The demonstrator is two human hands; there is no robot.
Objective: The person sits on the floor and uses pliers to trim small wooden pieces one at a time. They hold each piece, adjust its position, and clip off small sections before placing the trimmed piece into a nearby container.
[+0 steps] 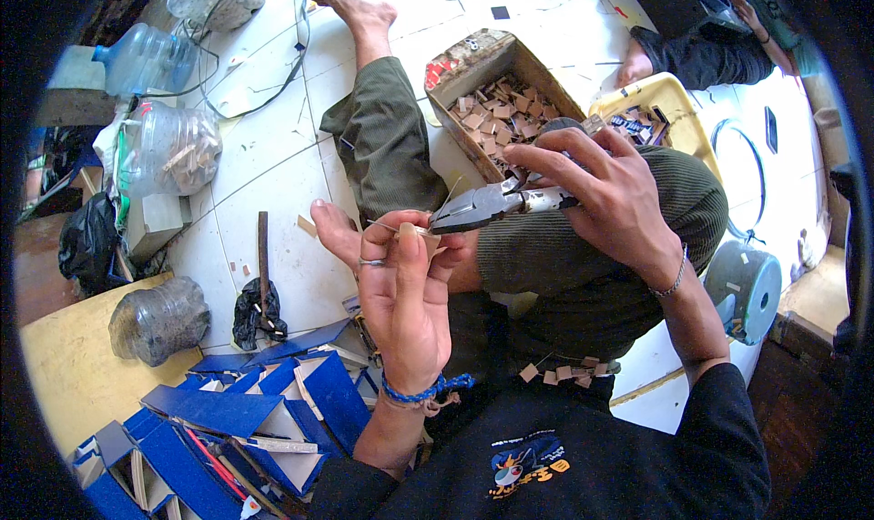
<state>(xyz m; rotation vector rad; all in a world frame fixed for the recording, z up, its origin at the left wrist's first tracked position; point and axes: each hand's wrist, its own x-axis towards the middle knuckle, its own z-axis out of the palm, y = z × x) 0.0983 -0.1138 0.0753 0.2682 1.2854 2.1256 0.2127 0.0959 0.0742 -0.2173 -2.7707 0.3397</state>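
Note:
My right hand (614,197) is wrapped round the handles of a pair of pliers (472,208) with worn, pale grips. Their jaws reach left to the fingertips of my left hand (405,306). Between its thumb and fingers my left hand pinches a small brown square tile (431,240), mostly hidden by the fingers. Thin wire sticks out from this pinch, and the plier tips meet it there; whether they grip it I cannot tell. Several similar tiles strung together (566,372) lie across my lap.
Beyond my hands stands a wooden box (455,110) of loose tiles, beside a yellow basin (674,90). Blue binder-like boxes (319,397) crowd the lower left. Plastic bottles (150,60) stand at left, a blue-grey bucket (742,288) at right. Another person's leg (696,57) rests far right.

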